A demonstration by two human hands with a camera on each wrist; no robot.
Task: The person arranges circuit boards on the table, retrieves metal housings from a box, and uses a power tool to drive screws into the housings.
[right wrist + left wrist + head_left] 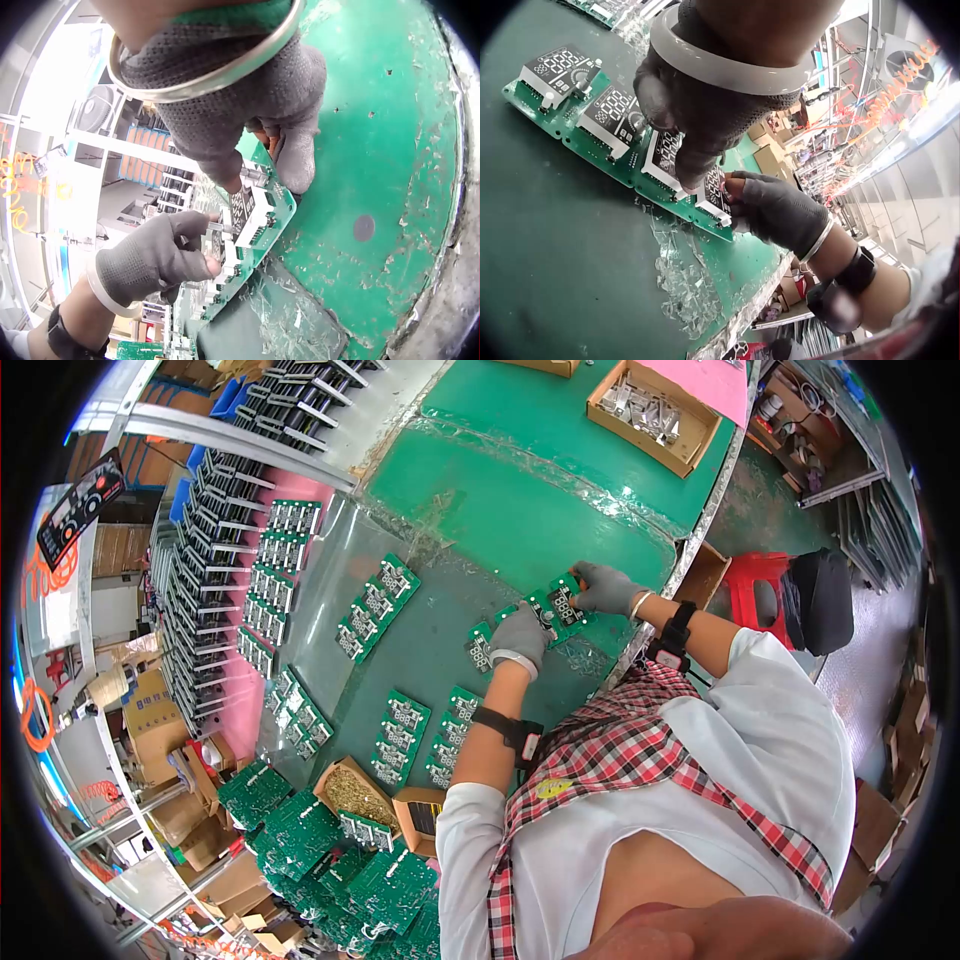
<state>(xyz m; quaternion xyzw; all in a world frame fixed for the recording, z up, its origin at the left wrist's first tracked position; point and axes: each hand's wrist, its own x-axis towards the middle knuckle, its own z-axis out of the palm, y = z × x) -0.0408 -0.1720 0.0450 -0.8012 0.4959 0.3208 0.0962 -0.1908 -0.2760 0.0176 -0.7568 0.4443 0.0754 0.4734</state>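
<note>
A long panel of joined green circuit boards (pixel 592 154) with black digit displays lies tilted over the green tabletop, near the table's front edge. My gloved right hand (pixel 605 588) grips its right end, bare fingertips showing beyond the glove. Partway along the same panel, my gloved left hand (pixel 520 637) has its thumb and fingers curled round a display module (pixel 664 154). One left fingertip rests at that module's lower edge, close to the right hand. Two more display modules (pixel 559 67) stand uncovered at the panel's left end in the left wrist view.
Similar board panels lie on the table, one farther back (pixel 375 605) and one nearer (pixel 400 735). Green boards (pixel 300 835) pile up beside a box of small pieces (pixel 355 790). A cardboard tray (pixel 690 455) holds metal parts. A black rack (pixel 200 580) lines the far side.
</note>
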